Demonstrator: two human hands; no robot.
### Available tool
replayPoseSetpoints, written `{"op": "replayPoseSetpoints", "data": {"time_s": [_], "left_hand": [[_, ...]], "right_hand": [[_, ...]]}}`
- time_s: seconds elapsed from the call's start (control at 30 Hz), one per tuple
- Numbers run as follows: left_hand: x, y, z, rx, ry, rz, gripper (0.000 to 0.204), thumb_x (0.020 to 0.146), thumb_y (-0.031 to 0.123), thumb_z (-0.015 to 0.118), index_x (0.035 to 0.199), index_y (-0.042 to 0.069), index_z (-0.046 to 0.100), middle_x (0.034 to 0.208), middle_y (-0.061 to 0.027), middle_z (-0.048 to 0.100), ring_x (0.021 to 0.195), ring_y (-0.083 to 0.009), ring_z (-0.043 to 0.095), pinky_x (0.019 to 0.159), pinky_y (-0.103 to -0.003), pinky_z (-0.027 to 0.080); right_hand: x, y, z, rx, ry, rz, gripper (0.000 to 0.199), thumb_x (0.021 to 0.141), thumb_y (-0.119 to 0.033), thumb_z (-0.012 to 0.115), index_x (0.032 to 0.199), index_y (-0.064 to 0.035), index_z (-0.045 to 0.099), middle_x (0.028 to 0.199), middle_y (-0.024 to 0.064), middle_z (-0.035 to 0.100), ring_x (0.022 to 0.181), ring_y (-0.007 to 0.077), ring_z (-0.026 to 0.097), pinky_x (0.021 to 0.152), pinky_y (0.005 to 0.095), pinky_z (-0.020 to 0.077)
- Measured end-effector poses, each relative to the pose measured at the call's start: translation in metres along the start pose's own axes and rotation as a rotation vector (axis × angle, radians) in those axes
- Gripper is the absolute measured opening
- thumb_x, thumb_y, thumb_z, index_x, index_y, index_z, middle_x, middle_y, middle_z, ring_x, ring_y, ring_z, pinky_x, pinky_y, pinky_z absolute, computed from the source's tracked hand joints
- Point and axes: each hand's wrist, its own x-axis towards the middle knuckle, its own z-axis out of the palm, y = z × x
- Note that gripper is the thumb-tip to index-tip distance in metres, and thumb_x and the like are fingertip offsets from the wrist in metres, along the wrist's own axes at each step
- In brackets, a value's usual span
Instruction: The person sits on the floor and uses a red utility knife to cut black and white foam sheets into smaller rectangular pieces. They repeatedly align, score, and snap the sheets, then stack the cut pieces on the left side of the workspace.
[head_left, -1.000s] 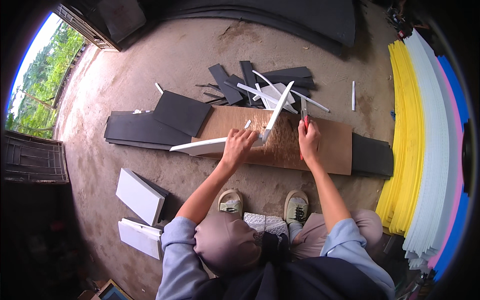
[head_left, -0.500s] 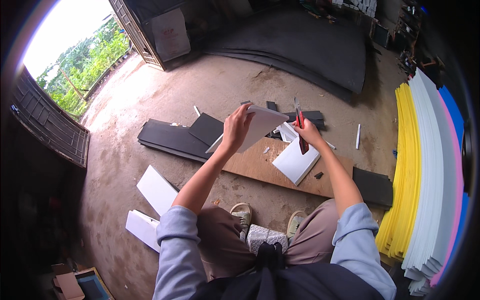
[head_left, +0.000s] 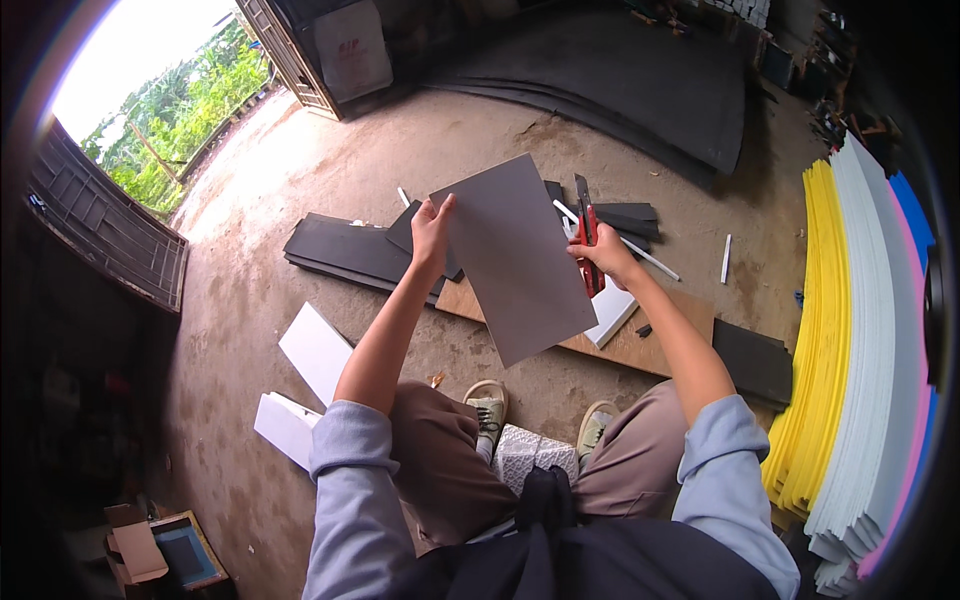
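My left hand (head_left: 431,238) grips a flat rectangular foam sheet (head_left: 515,265) by its left edge, with the thumb on the face toward me. The sheet is raised and tilted, and its face looks grey in the shade. In my right hand (head_left: 610,256) is a red utility knife (head_left: 587,225), blade out and pointing away from me, close to the sheet's right edge. Below them a wooden board (head_left: 665,345) lies on the floor. A white foam piece (head_left: 612,312) rests on that board, partly hidden by the raised sheet and the knife.
Black foam strips (head_left: 335,245) lie around the board, with thin white offcuts (head_left: 726,260) nearby. White foam pieces (head_left: 316,350) sit on the floor at left. Stacked yellow sheets (head_left: 825,340) and white sheets (head_left: 870,340) stand at right. Large black sheets (head_left: 620,85) lie farther off.
The foam sheet has been turned so its broad face shows toward me, and my left hand has shifted left along with it. My right hand with the knife has moved slightly nearer the sheet.
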Motion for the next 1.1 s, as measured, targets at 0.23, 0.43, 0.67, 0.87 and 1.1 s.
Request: {"op": "replayPoseSetpoints", "data": {"time_s": [0.23, 0.43, 0.67, 0.87, 1.1], "left_hand": [[-0.015, -0.016, -0.019, -0.313, -0.261, -0.294, 0.079, 0.085, 0.064, 0.033, 0.136, 0.005, 0.019, 0.132, -0.0208, 0.039, 0.122, -0.0293, 0.041, 0.102, -0.046, 0.03], [-0.039, -0.022, 0.006, -0.367, -0.564, -0.302, 0.067, 0.086, 0.041, 0.054, 0.134, 0.007, 0.022, 0.126, -0.0172, 0.042, 0.116, -0.0284, 0.046, 0.095, -0.043, 0.041], [-0.014, -0.039, 0.009, -0.115, 0.125, -0.212, 0.05, 0.087, 0.012, 0.055, 0.128, 0.006, 0.028, 0.107, -0.0117, 0.051, 0.087, -0.0167, 0.056, 0.072, -0.028, 0.05], [0.021, -0.076, -0.097, 0.214, 0.348, -0.075, 0.043, 0.089, 0.009, 0.048, 0.131, 0.011, 0.036, 0.094, -0.0091, 0.061, 0.078, -0.0129, 0.057, 0.068, -0.027, 0.047], [-0.037, -0.14, -0.162, 0.329, 0.263, -0.338, 0.048, 0.088, 0.012, 0.049, 0.135, 0.017, 0.036, 0.1, -0.009, 0.061, 0.085, -0.0134, 0.058, 0.076, -0.028, 0.046]], "right_hand": [[0.018, 0.016, -0.011, 0.376, 0.477, -0.049, 0.026, 0.069, 0.001, 0.068, 0.085, -0.0043, 0.049, 0.076, 0.0043, 0.055, 0.068, 0.0132, 0.054, 0.061, 0.0297, 0.0448], [0.015, 0.018, 0.007, 0.702, 0.647, 0.016, 0.024, 0.068, 0.003, 0.067, 0.082, -0.0066, 0.051, 0.08, 0.0029, 0.054, 0.074, 0.0141, 0.055, 0.07, 0.03, 0.0458], [0.018, 0.029, 0.026, 0.461, 0.132, 0.043, 0.014, 0.08, -0.007, 0.06, 0.086, -0.0043, 0.048, 0.079, 0.0041, 0.054, 0.072, 0.0124, 0.056, 0.069, 0.0282, 0.0469], [0.026, 0.072, -0.006, -0.325, 0.02, 0.357, 0.029, 0.087, -0.025, 0.051, 0.094, -0.0017, 0.037, 0.069, 0.0068, 0.053, 0.055, 0.0156, 0.055, 0.047, 0.0308, 0.0476], [-0.007, 0.17, -0.003, -1.24, -0.116, 0.126, 0.06, 0.074, -0.035, 0.069, 0.103, 0.0061, 0.037, 0.08, 0.0238, 0.059, 0.076, 0.0344, 0.061, 0.065, 0.0413, 0.0497]]}}
